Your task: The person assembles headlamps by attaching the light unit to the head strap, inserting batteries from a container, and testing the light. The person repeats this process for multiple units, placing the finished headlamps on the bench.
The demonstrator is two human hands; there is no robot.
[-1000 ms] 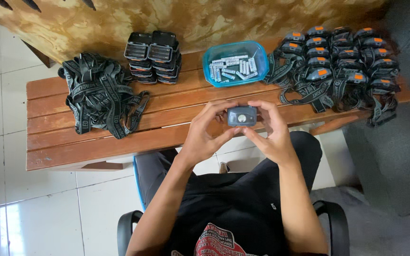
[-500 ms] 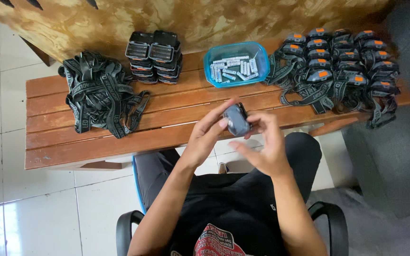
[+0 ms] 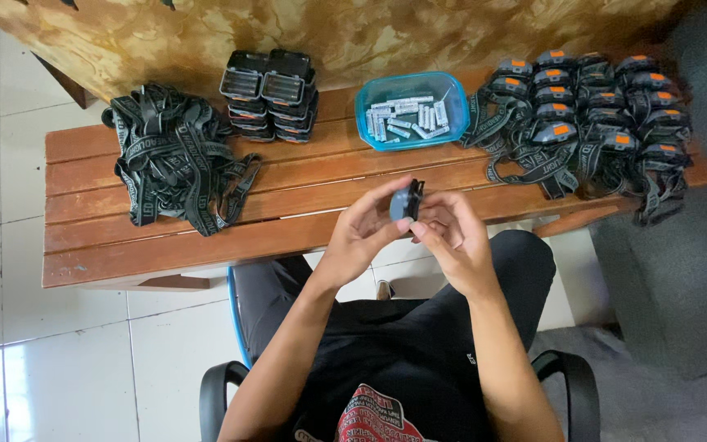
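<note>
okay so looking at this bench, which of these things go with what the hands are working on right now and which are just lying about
In hand:
small grey headlamp body, held on edge between left hand and right hand

Lying about on the wooden bench, untouched:
pile of black straps
stack of dark cases
blue tub of batteries
heap of strapped headlamps

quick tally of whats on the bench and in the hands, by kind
Headlamp body held between left hand and right hand: 1
Pile of loose straps: 1
Stack of black housings: 1
Blue tray of batteries: 1
Group of finished headlamps: 1
Total: 5; items inside the piles can't be counted.
</note>
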